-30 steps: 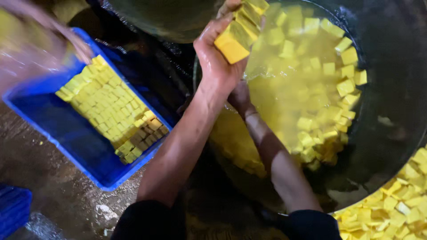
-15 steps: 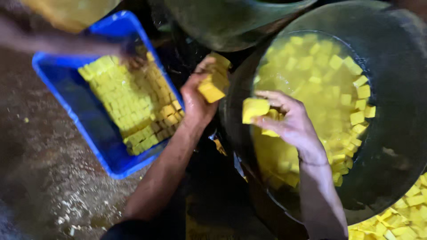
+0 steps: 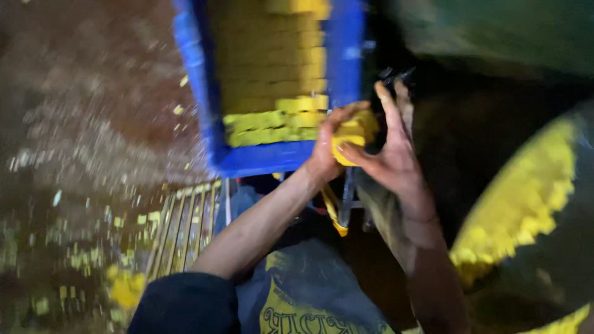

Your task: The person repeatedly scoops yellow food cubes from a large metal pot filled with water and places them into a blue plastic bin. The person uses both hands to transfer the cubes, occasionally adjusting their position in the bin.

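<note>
My left hand [image 3: 327, 143] and my right hand [image 3: 390, 148] meet at the near right corner of a blue crate [image 3: 204, 111]. Between them they hold yellow blocks [image 3: 354, 133]; the left hand's fingers curl around them and the right hand's fingers press against their right side. Rows of the same yellow blocks [image 3: 275, 120] fill the crate. The picture is blurred by motion.
A big dark round vessel [image 3: 557, 247] with many floating yellow blocks [image 3: 526, 198] lies at the right. Another dark vessel [image 3: 495, 31] is at the top right. The wet floor [image 3: 93, 154] at the left carries yellow crumbs, and a slatted grate [image 3: 185, 229] lies below the crate.
Both hands have come from the big vessel to the blue crate and joined around the yellow blocks. The view has swung left, so the vessel now sits at the right edge.
</note>
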Demonstrator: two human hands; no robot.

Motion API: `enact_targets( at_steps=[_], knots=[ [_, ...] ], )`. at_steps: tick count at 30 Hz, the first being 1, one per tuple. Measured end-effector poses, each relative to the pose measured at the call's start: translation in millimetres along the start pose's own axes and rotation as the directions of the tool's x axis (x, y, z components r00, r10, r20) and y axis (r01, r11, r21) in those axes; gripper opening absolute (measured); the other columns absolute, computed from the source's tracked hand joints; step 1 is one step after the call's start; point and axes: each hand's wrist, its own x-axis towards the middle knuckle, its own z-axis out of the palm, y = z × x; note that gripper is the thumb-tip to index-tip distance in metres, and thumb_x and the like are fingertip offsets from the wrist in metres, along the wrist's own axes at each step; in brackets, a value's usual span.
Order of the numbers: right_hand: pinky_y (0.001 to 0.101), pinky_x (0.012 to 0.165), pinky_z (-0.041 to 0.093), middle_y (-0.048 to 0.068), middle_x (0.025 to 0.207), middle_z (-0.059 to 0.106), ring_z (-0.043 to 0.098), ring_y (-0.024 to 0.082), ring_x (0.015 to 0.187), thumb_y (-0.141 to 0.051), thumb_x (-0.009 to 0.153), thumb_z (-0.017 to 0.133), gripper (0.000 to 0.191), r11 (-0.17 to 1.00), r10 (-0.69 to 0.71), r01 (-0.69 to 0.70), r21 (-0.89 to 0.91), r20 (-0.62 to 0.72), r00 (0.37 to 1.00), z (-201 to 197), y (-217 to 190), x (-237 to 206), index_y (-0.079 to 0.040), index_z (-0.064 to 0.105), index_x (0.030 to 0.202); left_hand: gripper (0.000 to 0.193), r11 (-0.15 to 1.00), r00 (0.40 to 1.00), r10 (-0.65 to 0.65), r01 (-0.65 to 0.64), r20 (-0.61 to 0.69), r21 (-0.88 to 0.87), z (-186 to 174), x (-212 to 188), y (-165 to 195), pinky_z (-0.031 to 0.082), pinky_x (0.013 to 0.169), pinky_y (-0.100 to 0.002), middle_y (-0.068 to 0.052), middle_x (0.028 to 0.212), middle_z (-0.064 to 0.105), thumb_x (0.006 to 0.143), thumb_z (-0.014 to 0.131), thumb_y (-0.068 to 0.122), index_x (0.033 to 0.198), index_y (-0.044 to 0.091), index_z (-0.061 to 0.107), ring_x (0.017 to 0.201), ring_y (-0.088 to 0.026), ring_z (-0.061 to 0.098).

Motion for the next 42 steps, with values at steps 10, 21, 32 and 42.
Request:
enact_targets(
  at_steps=[10, 21, 32, 42],
  knots=[
    [0.0276, 0.089, 0.053, 0.006, 0.111, 0.070, 0.067, 0.012, 0.103, -0.035, 0.084, 0.080, 0.057, 0.257, 0.307, -0.759, 0.598, 0.694, 0.651, 180.8, -19.2, 145.0, 0.004, 0.066, 0.124, 0.095, 0.952, 0.881, 0.294, -0.304, -0.371, 0.032, -83.4, -24.8, 135.0, 0.047, 0.104, -0.037, -0.009, 0.134, 0.064, 0.093, 0.034, 0.079, 0.144, 0.001, 0.053, 0.123, -0.021, 0.060],
    [0.0484, 0.111, 0.039, 0.022, 0.150, 0.048, 0.045, 0.037, 0.137, -0.056, 0.088, 0.069, 0.080, 0.675, 0.565, -0.735, 0.062, 0.598, 0.569, 231.8, -30.2, 159.6, -0.010, 0.048, 0.149, 0.048, -0.495, 0.670, 0.648, 0.009, 0.362, 0.869, -133.5, -18.5, 179.9, 0.031, 0.130, -0.044, -0.022, 0.162, 0.045, 0.115, 0.036, 0.026, 0.159, 0.012, 0.046, 0.153, -0.042, 0.036],
    [0.0352, 0.109, 0.052, 0.013, 0.136, 0.062, 0.060, 0.020, 0.127, -0.021, 0.103, 0.070, 0.051, 0.407, 0.494, -0.264, 0.874, 0.032, 0.869, -26.4, -16.6, -94.8, 0.003, 0.054, 0.145, 0.080, -0.587, 0.698, 0.610, 0.081, 0.375, 0.806, -57.7, 24.3, 89.5, 0.035, 0.123, -0.063, -0.033, 0.162, 0.027, 0.105, 0.068, 0.055, 0.156, 0.002, 0.037, 0.149, -0.047, 0.031],
    [0.0313, 0.074, 0.055, 0.009, 0.102, 0.071, 0.069, 0.019, 0.088, -0.001, 0.086, 0.072, 0.042, 0.502, 0.856, -0.747, 0.436, -0.372, 0.358, -133.4, 117.2, -363.4, -0.001, 0.063, 0.128, 0.034, -0.463, 0.617, -0.719, -0.769, 0.320, 0.441, 194.1, 26.4, -259.3, 0.054, 0.100, -0.042, -0.013, 0.133, 0.060, 0.104, 0.062, 0.016, 0.137, 0.014, 0.054, 0.117, -0.029, 0.063]
  ],
)
